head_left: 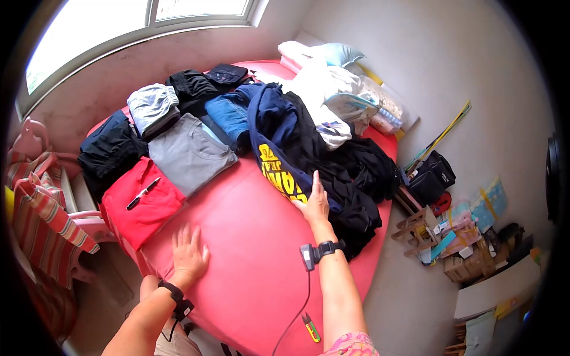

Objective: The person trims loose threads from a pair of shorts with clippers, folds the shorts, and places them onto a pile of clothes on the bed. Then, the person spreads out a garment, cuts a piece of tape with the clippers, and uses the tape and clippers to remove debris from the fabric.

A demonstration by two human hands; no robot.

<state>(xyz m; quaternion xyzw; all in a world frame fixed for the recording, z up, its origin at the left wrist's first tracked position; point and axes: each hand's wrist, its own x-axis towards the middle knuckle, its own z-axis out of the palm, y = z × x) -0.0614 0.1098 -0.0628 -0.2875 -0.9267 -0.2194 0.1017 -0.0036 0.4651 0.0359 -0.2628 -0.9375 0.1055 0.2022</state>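
My left hand (pixel 190 256) lies flat on the pink-covered table (pixel 246 237), fingers spread and holding nothing. Just beyond it is a folded red garment (pixel 139 216) with a black pen (pixel 143 193) on top. My right hand (pixel 314 204) reaches forward with fingers stretched out, against the lower edge of a navy garment (pixel 270 127) with yellow lettering. Right beside that hand, black clothes (pixel 356 178) lie in a loose heap. A folded grey T-shirt (pixel 193 151) and folded jeans (pixel 228 115) sit to the left of the navy garment.
Folded black clothing (pixel 113 145) and light grey shorts (pixel 153 107) lie at the left. White bedding (pixel 320 83) is piled at the back. Yellow-green thread snips (pixel 310 327) rest near the front edge. A pink chair (pixel 89 222) stands left; boxes (pixel 460 267) fill the right floor.
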